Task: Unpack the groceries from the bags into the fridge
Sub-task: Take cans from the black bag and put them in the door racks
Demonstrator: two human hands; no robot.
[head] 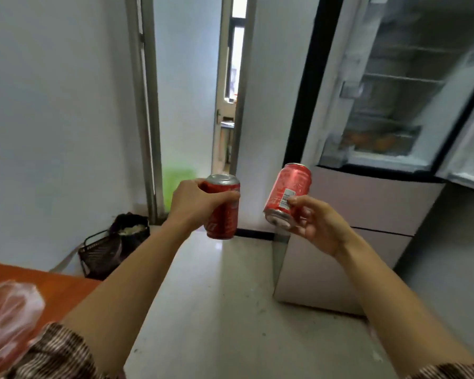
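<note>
The left hand (199, 205) is gripping a red soda can (222, 214) and holding it upright over the floor (216, 310), its fingers (219, 197) wrapped round the can's upper half. The right hand (322, 227) is holding a second red can (286, 191) tilted, base towards the camera, with its fingers (304, 205) clamped on the lower part. Both cans are hanging in the air in front of the fridge (367, 209), near each other but not touching.

The fridge's upper compartment is standing open. Its bottom drawer (378, 142) is holding blurred orange items. A pinkish plastic bag (8, 310) is lying on the desk (55, 283) at lower left; its contents cannot be made out. By the wall, a black basket (99, 255) is sitting on the floor, with a dark bag (129, 228) of something pale beside it.
</note>
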